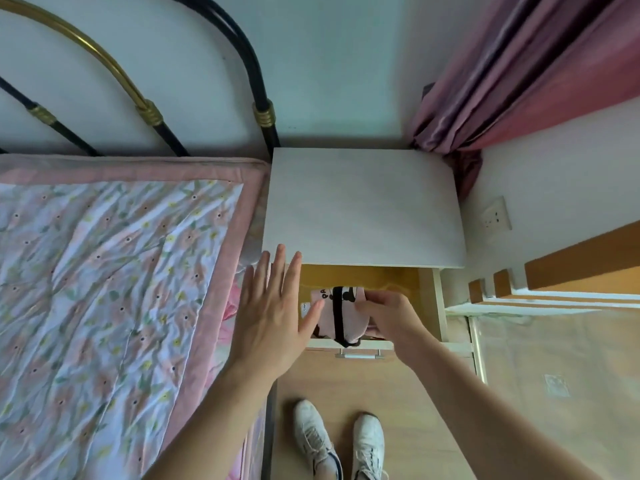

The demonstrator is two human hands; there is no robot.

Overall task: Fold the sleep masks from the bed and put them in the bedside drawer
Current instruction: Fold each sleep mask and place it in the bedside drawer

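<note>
A folded pink sleep mask with black print and a black strap lies inside the open bedside drawer. My right hand reaches into the drawer with its fingers closed on the mask's right side. My left hand hovers flat over the drawer's left edge with fingers spread and nothing in it; its thumb tip is close to the mask. No other mask shows on the bed.
The white bedside table top overhangs the back of the drawer. The drawer's metal handle faces me. My white shoes stand on the wooden floor below. A pink curtain hangs at the right, above a wall socket.
</note>
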